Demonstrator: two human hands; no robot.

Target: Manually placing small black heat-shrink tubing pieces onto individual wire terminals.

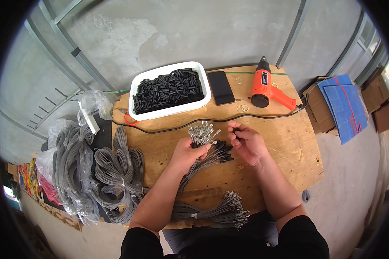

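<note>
My left hand (186,152) is closed around a bundle of grey wires (193,173), whose bare metal terminal ends (203,133) fan out above the fist. Just right of it, my right hand (249,144) pinches a small black sleeve (236,130) between thumb and fingers, apart from the terminals. Beneath and between the hands lie wire ends capped with black sleeves (222,152). A white tub (170,115) full of short black sleeves (168,90) stands beyond my hands. Nearer my body rests another tied wire bundle (212,212) with metal ends.
An orange heat gun (260,86) lies at the back right, its black cable (173,128) crossing the wooden table (285,151). Beside the tub are a dark phone (221,87) and rubber bands (242,108). Red-handled scissors (129,119) and coiled grey wires (119,166) occupy the left.
</note>
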